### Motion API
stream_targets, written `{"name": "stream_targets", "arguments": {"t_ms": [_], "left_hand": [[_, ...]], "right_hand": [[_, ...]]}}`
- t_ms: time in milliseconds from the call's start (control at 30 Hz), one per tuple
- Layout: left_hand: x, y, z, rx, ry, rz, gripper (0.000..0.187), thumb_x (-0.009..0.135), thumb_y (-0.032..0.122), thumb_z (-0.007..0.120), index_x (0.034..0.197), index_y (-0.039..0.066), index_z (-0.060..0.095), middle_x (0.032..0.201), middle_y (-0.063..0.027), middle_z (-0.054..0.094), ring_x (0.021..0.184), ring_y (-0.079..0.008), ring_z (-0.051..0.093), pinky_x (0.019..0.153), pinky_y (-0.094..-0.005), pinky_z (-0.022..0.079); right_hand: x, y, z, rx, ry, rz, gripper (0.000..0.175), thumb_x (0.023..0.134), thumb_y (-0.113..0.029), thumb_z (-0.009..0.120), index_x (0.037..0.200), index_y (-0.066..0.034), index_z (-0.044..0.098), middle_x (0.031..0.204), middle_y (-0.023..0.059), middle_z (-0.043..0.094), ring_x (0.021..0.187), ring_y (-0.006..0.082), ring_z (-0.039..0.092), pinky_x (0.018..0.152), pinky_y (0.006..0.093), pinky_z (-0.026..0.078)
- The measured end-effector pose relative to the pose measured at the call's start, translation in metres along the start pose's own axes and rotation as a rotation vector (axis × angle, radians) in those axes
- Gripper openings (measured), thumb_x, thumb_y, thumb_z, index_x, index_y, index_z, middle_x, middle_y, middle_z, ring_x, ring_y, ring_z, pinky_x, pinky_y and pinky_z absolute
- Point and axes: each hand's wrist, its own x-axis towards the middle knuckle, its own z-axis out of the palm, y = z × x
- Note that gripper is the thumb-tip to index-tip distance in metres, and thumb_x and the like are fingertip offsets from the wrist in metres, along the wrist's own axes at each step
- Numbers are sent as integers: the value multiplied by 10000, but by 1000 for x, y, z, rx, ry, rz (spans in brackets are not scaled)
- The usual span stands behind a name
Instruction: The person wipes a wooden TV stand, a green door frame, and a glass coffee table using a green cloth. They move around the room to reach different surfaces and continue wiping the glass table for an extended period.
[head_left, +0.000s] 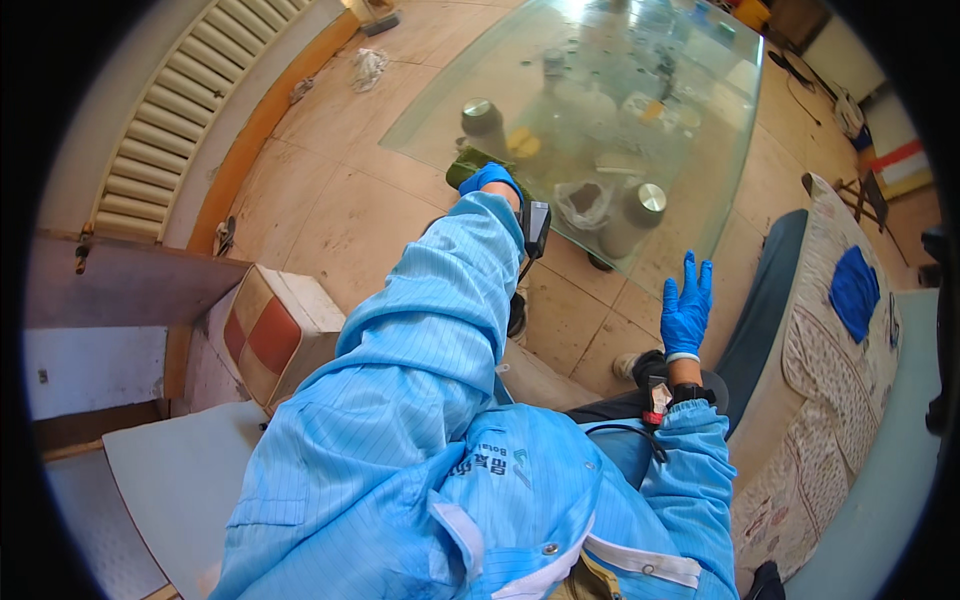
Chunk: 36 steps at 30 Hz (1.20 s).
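My left hand (491, 178), in a blue glove, reaches forward to the near left edge of a glass table (435, 124). It grips a green cloth (466, 163), folded thick against the glass; the fingers are partly hidden. Out to the right, my right hand (685, 315), also gloved in blue, is raised with its fingers apart and holds nothing. Just beyond the cloth appears a metal-lidded container (481, 124), with a yellow item (523, 142) beside it. Nearer the table's right corner is a second metal-lidded container (636, 217) next to a clear plastic bag (583, 205).
A sofa (817, 420) with a patterned cover runs along the right, a blue cloth (855, 292) lying on it. On the left are a checkered stool (270, 330) and a wall radiator (180, 112). Crumpled plastic (369, 69) lies on the tiled floor (322, 157).
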Motion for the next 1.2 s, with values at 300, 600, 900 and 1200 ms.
{"name": "stream_targets", "arguments": {"t_ms": [300,600,900,1200], "left_hand": [[-78,-64,34,-237,-69,-27,478,834,353,770,1155,13,675,1117,-151,708,832,-315,633,749,-478,514],[-242,-163,81,-520,-662,-137,361,906,314,709,1149,49,672,1050,-88,695,835,-233,627,795,-403,530],[-275,-170,96,-497,-603,-203,223,907,186,710,1091,63,684,1010,-79,714,829,-248,677,727,-403,541],[-122,-98,54,-161,-288,67,464,912,428,661,1094,1,679,1059,-202,707,877,-353,668,778,-476,524]], "right_hand": [[-5,19,14,906,-5,377,702,1041,-411,498,1613,-206,146,1651,87,209,1494,297,246,1179,437,261],[2,22,-9,1426,-161,768,726,1018,-602,407,1589,-180,253,1589,107,332,1408,279,381,1129,454,339],[-10,32,-15,1485,-209,667,621,1041,-497,444,1511,-93,406,1509,95,450,1349,252,456,1112,390,386],[-17,43,-14,1629,-275,740,519,1045,-417,466,1504,-177,427,1495,49,480,1375,223,446,1090,484,395]]}}
